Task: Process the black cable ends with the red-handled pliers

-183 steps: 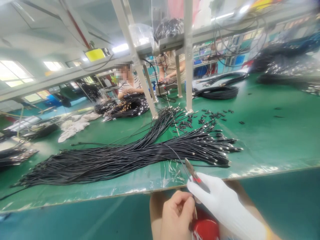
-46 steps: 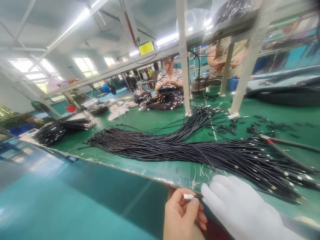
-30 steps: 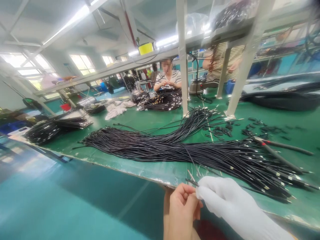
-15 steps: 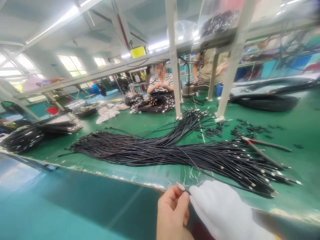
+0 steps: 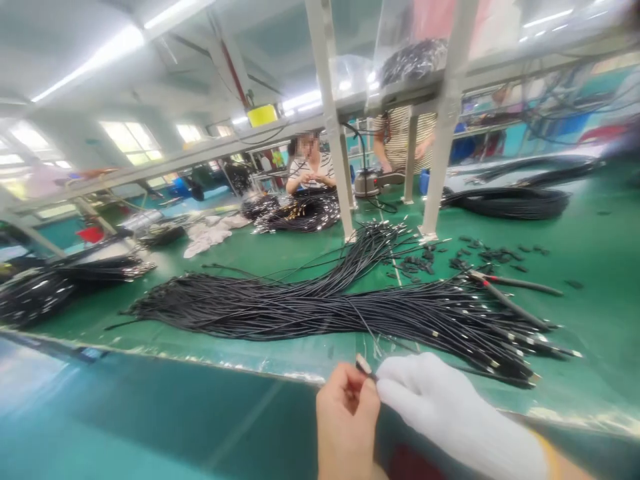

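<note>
My bare left hand (image 5: 347,417) is closed in a pinch at the bench's near edge. Its thumb and fingers grip the black end of a cable (image 5: 367,371), whose pale, shiny tip points up and away. Beside it, my right hand (image 5: 434,399), in a white glove, presses its fingertips on the same cable, close against the left thumb. Most of the gripped part is hidden by the fingers. Just beyond lies a long bundle of black cables (image 5: 300,310) with metal connector ends fanned out on the right.
Cutting pliers (image 5: 500,293) rest on the cable ends. Small black pieces (image 5: 417,263) lie scattered behind. Two white posts (image 5: 440,147) rise from the green bench (image 5: 600,320). Coiled cables (image 5: 510,202) sit at the back right. Two people work across the bench, near another cable coil (image 5: 303,212).
My view has turned slightly, so the bench things sit further left. Both hands keep their pinch on the cable, and its tip now points more steeply upward.
</note>
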Action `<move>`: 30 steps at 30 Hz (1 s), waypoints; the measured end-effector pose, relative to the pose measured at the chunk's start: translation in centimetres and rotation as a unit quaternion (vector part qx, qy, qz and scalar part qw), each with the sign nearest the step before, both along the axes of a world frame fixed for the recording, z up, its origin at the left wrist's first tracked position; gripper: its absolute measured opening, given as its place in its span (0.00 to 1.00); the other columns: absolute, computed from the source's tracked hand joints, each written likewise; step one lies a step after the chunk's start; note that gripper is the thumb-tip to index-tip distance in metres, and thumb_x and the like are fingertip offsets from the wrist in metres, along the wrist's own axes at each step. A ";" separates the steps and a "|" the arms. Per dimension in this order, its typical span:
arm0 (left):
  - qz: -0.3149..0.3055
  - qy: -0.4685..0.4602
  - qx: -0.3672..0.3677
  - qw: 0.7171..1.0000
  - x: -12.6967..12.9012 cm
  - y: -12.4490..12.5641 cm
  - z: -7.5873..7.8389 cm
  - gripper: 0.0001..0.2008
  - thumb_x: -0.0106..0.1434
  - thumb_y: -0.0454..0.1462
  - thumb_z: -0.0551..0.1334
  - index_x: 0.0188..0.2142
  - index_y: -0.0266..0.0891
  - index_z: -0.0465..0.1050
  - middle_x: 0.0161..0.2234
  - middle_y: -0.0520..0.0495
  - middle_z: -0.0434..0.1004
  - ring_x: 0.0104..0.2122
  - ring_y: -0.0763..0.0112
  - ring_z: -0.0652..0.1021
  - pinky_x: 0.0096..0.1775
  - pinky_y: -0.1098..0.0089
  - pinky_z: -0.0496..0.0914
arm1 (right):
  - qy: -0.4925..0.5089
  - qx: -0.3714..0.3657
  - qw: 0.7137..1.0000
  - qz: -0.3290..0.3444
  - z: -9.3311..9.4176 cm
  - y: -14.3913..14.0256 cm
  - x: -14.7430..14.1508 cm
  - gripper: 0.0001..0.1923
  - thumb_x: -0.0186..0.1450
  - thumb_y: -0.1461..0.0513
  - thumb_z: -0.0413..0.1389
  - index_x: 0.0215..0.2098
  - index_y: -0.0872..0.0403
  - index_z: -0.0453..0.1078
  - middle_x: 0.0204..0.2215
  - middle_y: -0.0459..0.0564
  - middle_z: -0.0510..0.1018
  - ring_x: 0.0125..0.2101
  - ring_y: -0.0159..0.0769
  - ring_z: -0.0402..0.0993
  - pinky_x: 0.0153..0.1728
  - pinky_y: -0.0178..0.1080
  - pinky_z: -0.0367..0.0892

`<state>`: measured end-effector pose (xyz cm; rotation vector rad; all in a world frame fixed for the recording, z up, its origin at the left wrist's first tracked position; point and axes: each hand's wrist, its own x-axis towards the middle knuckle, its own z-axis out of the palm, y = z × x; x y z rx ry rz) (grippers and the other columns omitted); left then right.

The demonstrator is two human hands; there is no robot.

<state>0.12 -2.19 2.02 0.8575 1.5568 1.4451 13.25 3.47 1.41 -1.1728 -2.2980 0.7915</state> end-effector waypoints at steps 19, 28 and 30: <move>-0.185 -0.104 0.080 0.974 -1.5 4.1 0.2 0.10 0.58 0.38 0.70 0.29 0.38 0.70 0.23 0.57 0.65 0.22 0.79 0.62 0.25 0.76 0.58 | 0.307 -0.450 0.807 0.229 -1.3 5.1 0.8 0.19 0.58 0.48 0.56 0.23 0.56 0.73 0.07 0.40 0.59 0.12 0.30 0.60 0.17 0.34 0.53; -0.107 -0.160 0.029 0.981 -0.6 2.9 0.5 0.16 0.56 0.47 0.74 0.30 0.36 0.77 0.26 0.50 0.75 0.24 0.76 0.70 0.28 0.74 0.66 | -0.006 -0.182 0.983 0.007 1.7 1.4 0.9 0.21 0.64 0.46 0.46 0.22 0.51 0.60 0.22 0.44 0.64 0.26 0.33 0.59 0.25 0.36 0.52; -0.120 -0.138 0.042 0.982 -0.6 2.2 1.0 0.15 0.60 0.46 0.71 0.34 0.35 0.81 0.28 0.47 0.77 0.29 0.71 0.73 0.36 0.72 0.70 | -0.026 -0.159 0.987 -0.007 1.7 1.5 1.0 0.21 0.65 0.46 0.44 0.22 0.51 0.59 0.22 0.44 0.65 0.26 0.33 0.60 0.26 0.36 0.51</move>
